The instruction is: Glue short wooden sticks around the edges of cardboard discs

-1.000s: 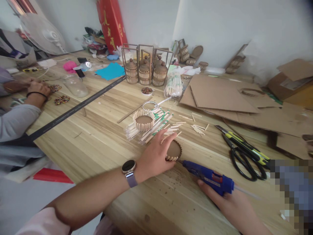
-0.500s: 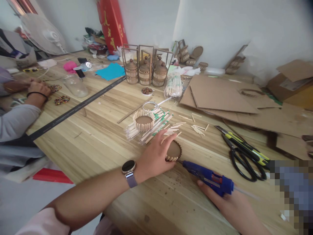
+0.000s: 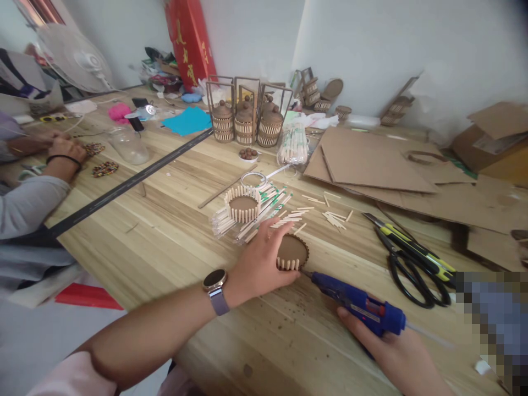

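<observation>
Lining the near edge of the cardboard disc (image 3: 293, 250), sticks (image 3: 289, 265) are set; its far edge is bare. Disc is held by left hand (image 3: 256, 267), glue gun (image 3: 357, 301) by right hand (image 3: 390, 346).

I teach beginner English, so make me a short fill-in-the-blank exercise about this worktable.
The right hand holds a ____ glue gun.
The wrist of the left hand wears a ____.
The scissors have ____ handles.
A small white dish holds round ____ balls.

Missing words: blue; watch; black; brown.
</observation>
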Demonstrator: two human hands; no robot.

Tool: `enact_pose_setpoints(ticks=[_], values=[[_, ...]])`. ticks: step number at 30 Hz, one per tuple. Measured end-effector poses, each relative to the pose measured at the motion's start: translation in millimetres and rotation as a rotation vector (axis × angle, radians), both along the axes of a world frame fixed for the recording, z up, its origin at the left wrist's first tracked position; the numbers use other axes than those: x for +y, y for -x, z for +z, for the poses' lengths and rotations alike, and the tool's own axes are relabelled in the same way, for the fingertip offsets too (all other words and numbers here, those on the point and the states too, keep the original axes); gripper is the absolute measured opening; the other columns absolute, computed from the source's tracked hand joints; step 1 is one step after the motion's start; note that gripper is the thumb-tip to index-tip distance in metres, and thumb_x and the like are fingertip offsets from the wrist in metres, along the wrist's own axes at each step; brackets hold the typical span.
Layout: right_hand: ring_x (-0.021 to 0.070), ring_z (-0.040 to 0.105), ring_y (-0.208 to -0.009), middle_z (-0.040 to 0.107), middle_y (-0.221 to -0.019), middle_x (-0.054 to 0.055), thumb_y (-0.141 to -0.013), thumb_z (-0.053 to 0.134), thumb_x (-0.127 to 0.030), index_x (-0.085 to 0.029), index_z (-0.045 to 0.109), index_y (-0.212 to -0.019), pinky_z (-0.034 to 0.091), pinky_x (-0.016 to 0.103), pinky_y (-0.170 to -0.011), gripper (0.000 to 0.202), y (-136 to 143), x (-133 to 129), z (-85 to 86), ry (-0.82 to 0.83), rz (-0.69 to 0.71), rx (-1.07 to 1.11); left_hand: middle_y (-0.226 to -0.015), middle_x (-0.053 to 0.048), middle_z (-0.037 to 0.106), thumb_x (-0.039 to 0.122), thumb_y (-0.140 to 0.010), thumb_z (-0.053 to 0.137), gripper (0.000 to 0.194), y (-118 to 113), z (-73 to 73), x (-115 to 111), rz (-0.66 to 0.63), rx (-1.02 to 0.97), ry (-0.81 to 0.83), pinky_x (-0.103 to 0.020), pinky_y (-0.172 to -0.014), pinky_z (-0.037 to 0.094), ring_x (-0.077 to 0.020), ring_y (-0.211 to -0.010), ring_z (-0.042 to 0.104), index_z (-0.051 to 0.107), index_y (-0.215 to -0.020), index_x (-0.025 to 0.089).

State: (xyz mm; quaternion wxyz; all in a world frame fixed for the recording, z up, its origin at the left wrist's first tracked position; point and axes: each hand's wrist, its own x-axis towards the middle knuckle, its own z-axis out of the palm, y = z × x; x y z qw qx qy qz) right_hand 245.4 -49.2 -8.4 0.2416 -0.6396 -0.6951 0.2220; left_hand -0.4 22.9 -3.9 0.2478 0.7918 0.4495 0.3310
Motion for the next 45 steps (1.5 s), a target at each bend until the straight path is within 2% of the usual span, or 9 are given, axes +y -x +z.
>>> enact_pose_setpoints(ticks=[9, 16, 24, 27, 31, 36, 39, 42, 45], values=[[0.0307, 0.072, -0.086, 0.079, -0.084, 0.004, -0.074, 0.061, -0.05, -0.025, 0.075, -0.08, 0.057, 0.04, -0.085, 0.029, 15, -5, 7.8, -0.029, -0.137, 0.131, -0.141, -0.015, 0.032, 0.024, -0.066, 0.082, 0.091, 2, -2.2, 1, -0.009, -0.055, -0.016, -0.051, -0.112, 0.034, -0.0306, -0.136, 0.033, 0.028, -0.139, 0.025], [0.0299, 0.073, -0.083, 0.078, -0.079, 0.004, -0.074, 0.061, -0.05, -0.026, 0.074, -0.08, 0.058, 0.039, -0.081, 0.028, 17, -7, 5.2, -0.013, -0.199, 0.171, -0.139, -0.014, 0.035, 0.023, -0.066, 0.082, 0.089, 2, 0.5, 1, -0.007, -0.092, -0.005, -0.053, -0.112, 0.033, -0.0317, -0.135, 0.033, 0.029, -0.137, 0.026], [0.0259, 0.073, -0.067, 0.078, -0.072, 0.002, -0.075, 0.059, -0.047, -0.028, 0.072, -0.074, 0.06, 0.03, -0.059, 0.022, 13, 0, 3.4, -0.029, -0.046, 0.11, -0.139, -0.015, 0.036, 0.027, -0.067, 0.082, 0.086, 2, 2.9, 1, -0.018, -0.111, 0.002, -0.053, -0.113, 0.032, -0.0317, -0.135, 0.033, 0.032, -0.136, 0.023], [0.028, 0.074, -0.073, 0.079, -0.078, 0.004, -0.075, 0.059, -0.052, -0.027, 0.074, -0.082, 0.061, 0.033, -0.065, 0.03, 6, 1, -2.2, -0.018, -0.088, 0.079, -0.139, -0.014, 0.037, 0.028, -0.068, 0.081, 0.085, 2, 2.2, 1, -0.028, -0.122, -0.005, -0.054, -0.112, 0.032, -0.0316, -0.135, 0.034, 0.031, -0.136, 0.024], [0.0277, 0.073, -0.077, 0.079, -0.084, 0.005, -0.072, 0.063, -0.056, -0.024, 0.076, -0.088, 0.059, 0.034, -0.071, 0.038, -1, 2, 5.3, 0.132, -0.07, 0.066, -0.138, -0.015, 0.037, 0.026, -0.067, 0.082, 0.085, 3, 0.6, 1, -0.034, -0.133, -0.014, -0.053, -0.112, 0.032, -0.0315, -0.134, 0.034, 0.032, -0.135, 0.023], [0.0161, 0.061, -0.049, 0.069, -0.057, 0.004, -0.076, 0.055, -0.068, -0.021, 0.07, -0.064, 0.049, 0.024, -0.045, 0.051, 4, -2, 36.1, 0.46, -0.075, 0.316, -0.138, -0.015, 0.037, 0.028, -0.068, 0.081, 0.083, 3, 0.5, 2, -0.029, -0.132, 0.002, -0.054, -0.113, 0.03, -0.0319, -0.135, 0.033, 0.032, -0.136, 0.024], [0.0144, 0.062, -0.048, 0.068, -0.056, 0.004, -0.078, 0.053, -0.068, -0.02, 0.068, -0.064, 0.047, 0.022, -0.044, 0.052, 8, -4, 43.3, 0.706, -0.035, 0.406, -0.138, -0.013, 0.037, 0.026, -0.067, 0.082, 0.085, 3, 1.2, 2, -0.028, -0.133, 0.005, -0.056, -0.112, 0.03, -0.0329, -0.134, 0.034, 0.031, -0.136, 0.027], [0.0164, 0.066, -0.053, 0.07, -0.059, 0.005, -0.082, 0.049, -0.064, -0.021, 0.065, -0.067, 0.049, 0.024, -0.049, 0.049, 10, -1, 40.1, 0.795, 0.079, 0.296, -0.138, -0.013, 0.037, 0.023, -0.066, 0.082, 0.087, 2, 0.8, 1, -0.034, -0.128, 0.001, -0.056, -0.111, 0.031, -0.0334, -0.135, 0.033, 0.031, -0.137, 0.028], [0.0188, 0.065, -0.052, 0.07, -0.057, 0.005, -0.085, 0.043, -0.062, -0.023, 0.065, -0.064, 0.046, 0.026, -0.047, 0.05, 10, 2, 37.6, 0.613, 0.177, -0.07, -0.139, -0.013, 0.036, 0.023, -0.065, 0.083, 0.088, 1, -1.5, 1, -0.033, -0.109, -0.007, -0.055, -0.112, 0.03, -0.0328, -0.136, 0.032, 0.032, -0.137, 0.027]])
